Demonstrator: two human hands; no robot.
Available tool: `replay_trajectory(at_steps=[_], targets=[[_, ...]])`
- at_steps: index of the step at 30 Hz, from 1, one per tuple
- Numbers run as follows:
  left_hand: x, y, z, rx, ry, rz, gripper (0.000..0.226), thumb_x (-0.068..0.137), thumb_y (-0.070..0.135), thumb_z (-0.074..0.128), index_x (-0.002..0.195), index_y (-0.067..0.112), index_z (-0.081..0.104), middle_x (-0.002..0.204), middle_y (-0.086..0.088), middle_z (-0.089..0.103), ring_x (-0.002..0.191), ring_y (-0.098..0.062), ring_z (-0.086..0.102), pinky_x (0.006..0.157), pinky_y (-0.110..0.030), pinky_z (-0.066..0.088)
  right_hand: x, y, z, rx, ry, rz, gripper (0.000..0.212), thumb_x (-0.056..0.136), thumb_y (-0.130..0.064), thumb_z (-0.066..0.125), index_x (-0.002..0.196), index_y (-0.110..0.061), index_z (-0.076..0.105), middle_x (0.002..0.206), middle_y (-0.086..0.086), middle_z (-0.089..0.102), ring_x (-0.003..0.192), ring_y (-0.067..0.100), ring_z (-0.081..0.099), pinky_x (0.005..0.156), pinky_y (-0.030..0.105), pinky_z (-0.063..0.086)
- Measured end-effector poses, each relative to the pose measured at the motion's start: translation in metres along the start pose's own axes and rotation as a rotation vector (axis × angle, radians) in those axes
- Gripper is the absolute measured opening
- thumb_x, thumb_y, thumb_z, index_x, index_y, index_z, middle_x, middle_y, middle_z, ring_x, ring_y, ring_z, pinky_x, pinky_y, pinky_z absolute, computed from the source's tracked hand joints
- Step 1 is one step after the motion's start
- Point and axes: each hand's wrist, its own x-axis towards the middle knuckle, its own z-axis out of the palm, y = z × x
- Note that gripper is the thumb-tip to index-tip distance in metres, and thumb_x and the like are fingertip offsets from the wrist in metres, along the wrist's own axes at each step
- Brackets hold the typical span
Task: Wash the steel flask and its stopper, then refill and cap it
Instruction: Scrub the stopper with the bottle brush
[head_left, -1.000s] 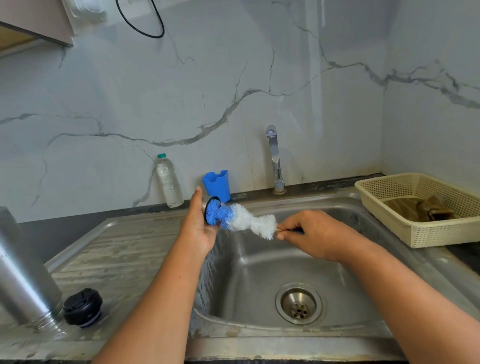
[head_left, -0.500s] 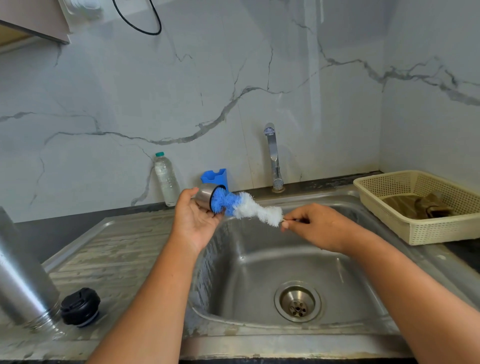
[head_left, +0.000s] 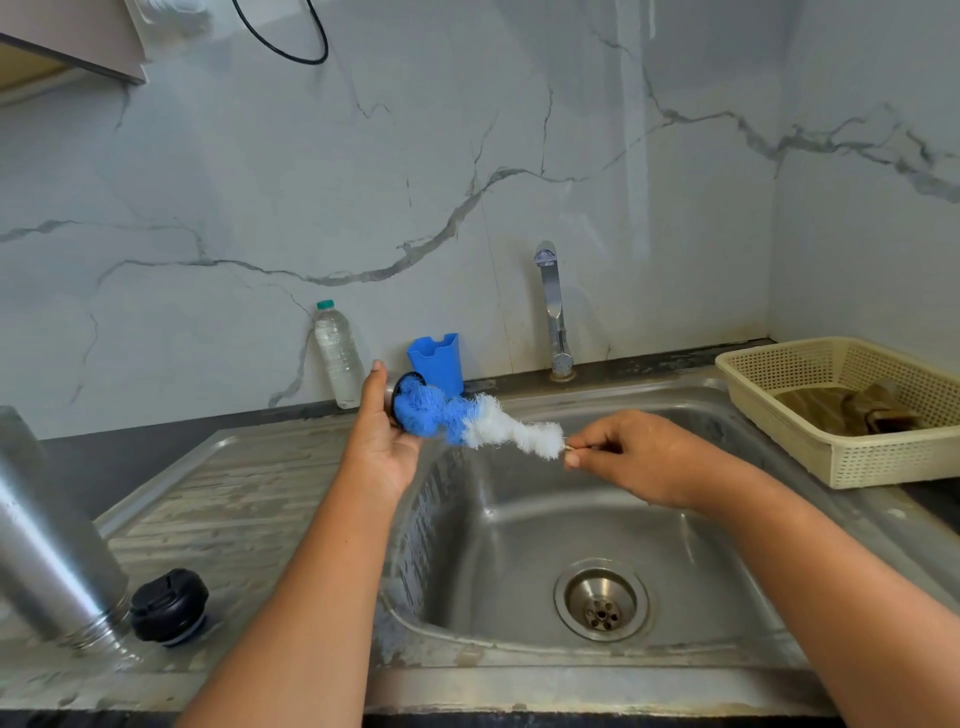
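Observation:
My left hand (head_left: 382, 447) holds a small steel flask cap (head_left: 398, 385) over the sink's left edge, its mouth facing right. The blue end of a blue-and-white bottle brush (head_left: 467, 415) is pushed into the cap. My right hand (head_left: 649, 457) pinches the brush's thin handle at its white end. The steel flask (head_left: 47, 545) stands mouth-down on the drainboard at the far left. Its black stopper (head_left: 169, 605) sits right beside the flask's mouth.
The steel sink basin (head_left: 519, 519) with its drain (head_left: 601, 603) lies below my hands. The tap (head_left: 553, 306) stands behind it with no water running. A plastic water bottle (head_left: 337, 353) and a blue holder (head_left: 436, 358) stand at the wall. A cream basket (head_left: 779, 415) holding brown cloth sits on the right.
The cap has turned in my left hand: its steel side showed half a second ago, now mostly its rim. The brush stays inside it and my right hand has shifted slightly right.

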Motion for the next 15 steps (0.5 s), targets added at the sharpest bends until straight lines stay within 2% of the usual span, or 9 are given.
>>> replay_trajectory(at_steps=[2, 5, 8, 10, 12, 15], targets=[[-0.003, -0.003, -0.001, 0.044, -0.024, -0.03, 0.032, 0.097, 0.04, 0.07, 0.108, 0.01, 0.065, 0.102, -0.015, 0.08, 0.094, -0.025, 0.078, 0.085, -0.046, 0.061, 0.0, -0.001, 0.004, -0.071, 0.027, -0.005, 0.016, 0.099, -0.044, 0.062, 0.109, -0.041, 0.075, 0.1, -0.018, 0.073, 0.096, 0.004, 0.066, 0.095, 0.033, 0.054], [-0.004, -0.01, 0.005, 0.078, -0.044, -0.083, 0.049, 0.096, 0.044, 0.07, 0.129, 0.009, 0.062, 0.122, -0.02, 0.074, 0.11, -0.031, 0.073, 0.093, -0.051, 0.059, 0.001, -0.005, 0.005, -0.177, 0.088, -0.013, 0.021, 0.1, -0.042, 0.059, 0.112, -0.033, 0.075, 0.103, -0.004, 0.076, 0.099, 0.021, 0.07, 0.093, 0.044, 0.057], [0.002, -0.003, 0.006, 0.007, -0.008, -0.04, 0.054, 0.096, 0.053, 0.066, 0.125, 0.008, 0.063, 0.124, -0.019, 0.073, 0.107, -0.029, 0.075, 0.088, -0.046, 0.061, -0.004, -0.005, -0.005, -0.213, 0.11, 0.007, 0.023, 0.101, -0.045, 0.058, 0.119, -0.043, 0.072, 0.108, -0.014, 0.073, 0.098, 0.011, 0.067, 0.094, 0.04, 0.057], [0.004, -0.003, 0.003, 0.03, 0.001, -0.047, 0.053, 0.095, 0.056, 0.064, 0.121, 0.01, 0.063, 0.125, -0.019, 0.072, 0.105, -0.028, 0.075, 0.093, -0.046, 0.06, -0.005, -0.005, -0.005, -0.239, 0.105, 0.005, 0.021, 0.101, -0.046, 0.058, 0.118, -0.045, 0.071, 0.109, -0.015, 0.073, 0.098, 0.011, 0.067, 0.092, 0.04, 0.058], [0.001, -0.009, 0.002, 0.096, -0.025, -0.101, 0.064, 0.088, 0.058, 0.068, 0.128, 0.009, 0.061, 0.125, -0.021, 0.072, 0.109, -0.032, 0.073, 0.103, -0.052, 0.055, -0.005, -0.008, 0.001, -0.286, 0.106, -0.001, 0.02, 0.102, -0.045, 0.056, 0.114, -0.042, 0.072, 0.105, -0.012, 0.073, 0.094, 0.014, 0.068, 0.087, 0.042, 0.06], [0.0, -0.012, 0.003, 0.097, -0.045, -0.134, 0.081, 0.083, 0.06, 0.07, 0.141, 0.007, 0.053, 0.125, -0.022, 0.071, 0.111, -0.036, 0.072, 0.105, -0.057, 0.052, -0.004, -0.006, 0.0, -0.309, 0.149, 0.014, 0.021, 0.102, -0.045, 0.055, 0.111, -0.041, 0.073, 0.096, -0.013, 0.072, 0.088, 0.013, 0.066, 0.082, 0.041, 0.06]])
